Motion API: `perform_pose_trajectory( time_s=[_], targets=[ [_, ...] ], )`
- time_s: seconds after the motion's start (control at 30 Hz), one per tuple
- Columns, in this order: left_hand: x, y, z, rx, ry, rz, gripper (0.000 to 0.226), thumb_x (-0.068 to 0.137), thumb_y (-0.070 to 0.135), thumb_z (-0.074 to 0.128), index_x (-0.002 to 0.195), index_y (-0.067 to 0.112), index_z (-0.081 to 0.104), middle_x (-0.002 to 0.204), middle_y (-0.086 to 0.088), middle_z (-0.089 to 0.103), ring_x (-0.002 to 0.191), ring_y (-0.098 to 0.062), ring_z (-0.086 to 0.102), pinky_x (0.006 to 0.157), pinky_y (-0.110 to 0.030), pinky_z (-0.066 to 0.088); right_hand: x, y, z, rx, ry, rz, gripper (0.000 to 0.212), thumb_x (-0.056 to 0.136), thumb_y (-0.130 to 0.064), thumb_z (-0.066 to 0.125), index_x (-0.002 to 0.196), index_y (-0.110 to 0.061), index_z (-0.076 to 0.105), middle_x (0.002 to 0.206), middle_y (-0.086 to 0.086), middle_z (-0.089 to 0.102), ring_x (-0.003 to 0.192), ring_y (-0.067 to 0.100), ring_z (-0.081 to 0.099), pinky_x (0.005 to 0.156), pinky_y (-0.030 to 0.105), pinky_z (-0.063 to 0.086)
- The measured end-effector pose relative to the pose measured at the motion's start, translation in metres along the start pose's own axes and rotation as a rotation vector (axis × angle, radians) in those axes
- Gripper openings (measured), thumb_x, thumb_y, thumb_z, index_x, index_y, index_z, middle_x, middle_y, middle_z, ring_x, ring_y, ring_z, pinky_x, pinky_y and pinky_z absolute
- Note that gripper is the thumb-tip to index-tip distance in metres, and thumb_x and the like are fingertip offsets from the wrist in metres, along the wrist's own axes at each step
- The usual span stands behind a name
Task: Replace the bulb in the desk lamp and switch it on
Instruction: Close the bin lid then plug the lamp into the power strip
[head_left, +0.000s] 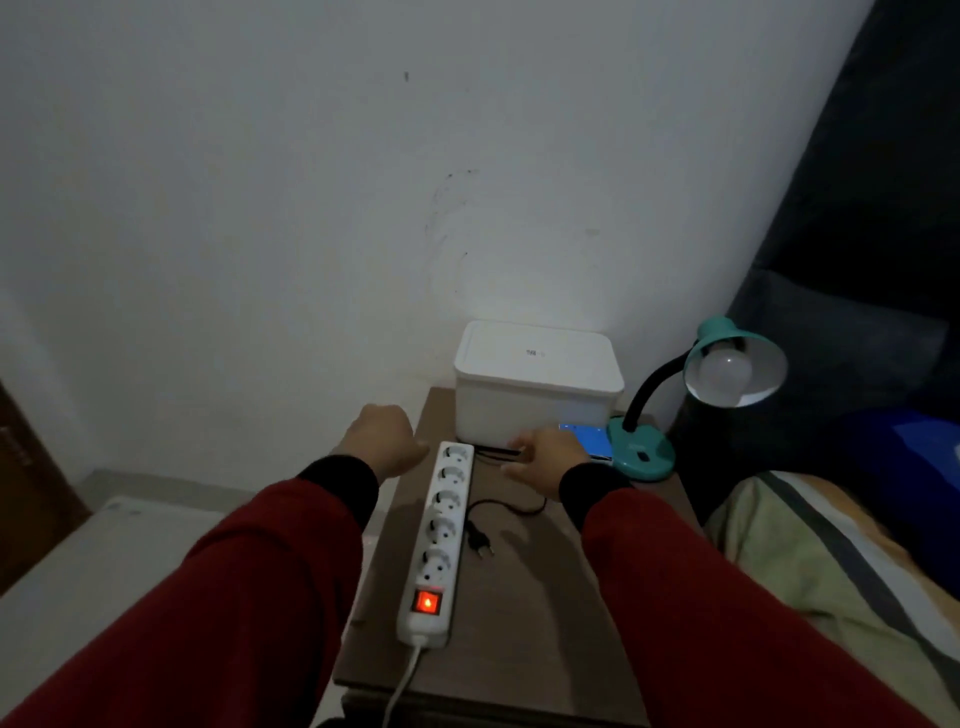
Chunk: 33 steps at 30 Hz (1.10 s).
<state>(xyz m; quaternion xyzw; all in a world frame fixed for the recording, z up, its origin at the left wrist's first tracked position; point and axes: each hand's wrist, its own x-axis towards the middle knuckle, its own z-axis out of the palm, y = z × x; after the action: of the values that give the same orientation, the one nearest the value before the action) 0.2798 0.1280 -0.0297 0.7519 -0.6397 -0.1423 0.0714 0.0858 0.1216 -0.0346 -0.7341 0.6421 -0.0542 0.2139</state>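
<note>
Teal gooseneck desk lamp (644, 452) stands at far right corner of the brown bedside table (519, 597), shade tipped toward us w/ a white bulb (724, 369) in it, unlit. Its black plug (480, 545) lies loose on the tabletop beside the white power strip (439, 540), switch glowing red. Right hand (545, 457) rests flat nr the lamp base, fingers spread, holding nothing. Left hand (387, 436) hovers at the table's left edge, curled into a loose fist. White lidded box (537, 384) behind, against the wall.
</note>
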Motion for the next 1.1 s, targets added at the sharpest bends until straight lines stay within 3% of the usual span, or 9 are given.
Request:
perform_pose_trajectory(
  time_s=[0.07, 0.2, 0.33, 0.43, 0.6, 0.73, 0.9, 1.0, 1.1],
  targets=[
    [-0.014, -0.009, 0.022, -0.098, 0.003, -0.006, 0.042, 0.089, 0.038, 0.052, 0.106, 0.003, 0.069, 0.113, -0.015, 0.069, 0.11, -0.029, 0.061, 0.096, -0.031, 0.045, -0.006, 0.004, 0.028, 0.162, 0.02, 0.033, 0.047, 0.089, -0.028, 0.063, 0.132, -0.013, 0.054, 0.129, 0.01, 0.061, 0.118, 0.024, 0.057, 0.1, 0.03, 0.043],
    [-0.036, -0.026, 0.071, -0.346, -0.031, -0.097, 0.04, 0.091, 0.033, 0.053, 0.124, 0.011, 0.06, 0.126, -0.01, 0.064, 0.122, -0.023, 0.055, 0.104, -0.026, 0.036, -0.011, 0.012, 0.083, 0.517, 0.041, 0.167, 0.049, 0.086, -0.021, 0.066, 0.132, -0.014, 0.053, 0.124, 0.011, 0.061, 0.109, 0.021, 0.059, 0.097, 0.032, 0.049],
    [-0.048, -0.037, 0.103, -0.608, -0.04, -0.134, 0.043, 0.088, 0.026, 0.062, 0.129, 0.015, 0.056, 0.124, -0.01, 0.065, 0.115, -0.022, 0.06, 0.101, -0.027, 0.042, -0.007, 0.017, 0.118, 0.607, 0.106, 0.243, 0.055, 0.083, -0.021, 0.069, 0.135, -0.017, 0.05, 0.13, 0.008, 0.059, 0.118, 0.02, 0.056, 0.097, 0.029, 0.045],
    [-0.049, -0.039, 0.115, -0.736, -0.045, -0.108, 0.041, 0.086, 0.018, 0.064, 0.127, 0.018, 0.058, 0.12, -0.008, 0.067, 0.094, -0.012, 0.061, 0.085, -0.019, 0.045, -0.002, 0.019, 0.133, 0.62, 0.144, 0.261, 0.06, 0.08, -0.019, 0.072, 0.135, -0.015, 0.049, 0.13, 0.01, 0.06, 0.117, 0.019, 0.057, 0.1, 0.03, 0.046],
    [-0.042, -0.042, 0.125, -0.813, -0.039, -0.112, 0.04, 0.085, 0.016, 0.066, 0.124, 0.022, 0.06, 0.118, -0.007, 0.068, 0.088, -0.009, 0.06, 0.086, -0.02, 0.048, 0.009, 0.022, 0.147, 0.651, 0.142, 0.259, 0.066, 0.074, -0.017, 0.078, 0.133, -0.013, 0.051, 0.125, 0.008, 0.062, 0.111, 0.017, 0.058, 0.096, 0.025, 0.048],
    [-0.039, -0.044, 0.128, -0.841, -0.043, -0.104, 0.04, 0.086, 0.015, 0.065, 0.125, 0.022, 0.059, 0.118, -0.005, 0.068, 0.09, -0.007, 0.059, 0.081, -0.016, 0.044, 0.013, 0.025, 0.152, 0.631, 0.157, 0.265, 0.058, 0.077, -0.012, 0.075, 0.131, -0.012, 0.053, 0.121, 0.008, 0.063, 0.097, 0.008, 0.053, 0.085, 0.017, 0.043],
    [-0.038, -0.046, 0.13, -0.844, -0.043, -0.109, 0.041, 0.086, 0.016, 0.065, 0.126, 0.023, 0.058, 0.118, -0.005, 0.068, 0.09, -0.007, 0.059, 0.079, -0.015, 0.044, 0.013, 0.029, 0.148, 0.654, 0.182, 0.274, 0.052, 0.081, -0.011, 0.07, 0.131, -0.01, 0.054, 0.12, 0.008, 0.064, 0.096, 0.007, 0.052, 0.088, 0.021, 0.045],
    [-0.039, -0.045, 0.13, -0.838, -0.037, -0.1, 0.04, 0.086, 0.017, 0.065, 0.125, 0.024, 0.059, 0.117, -0.004, 0.068, 0.089, -0.007, 0.059, 0.074, -0.011, 0.042, 0.01, 0.025, 0.141, 0.929, 0.191, 0.32, 0.051, 0.084, -0.007, 0.066, 0.133, -0.011, 0.053, 0.13, 0.01, 0.06, 0.101, 0.012, 0.054, 0.097, 0.028, 0.048],
    [-0.038, -0.045, 0.131, -0.845, -0.027, -0.098, 0.04, 0.086, 0.017, 0.065, 0.125, 0.024, 0.059, 0.117, -0.005, 0.069, 0.089, -0.008, 0.06, 0.072, -0.01, 0.042, 0.006, 0.011, 0.127, 1.277, 0.106, 0.303, 0.056, 0.089, 0.0, 0.058, 0.141, -0.012, 0.042, 0.141, 0.012, 0.049, 0.118, 0.021, 0.053, 0.096, 0.031, 0.047]
  ],
)
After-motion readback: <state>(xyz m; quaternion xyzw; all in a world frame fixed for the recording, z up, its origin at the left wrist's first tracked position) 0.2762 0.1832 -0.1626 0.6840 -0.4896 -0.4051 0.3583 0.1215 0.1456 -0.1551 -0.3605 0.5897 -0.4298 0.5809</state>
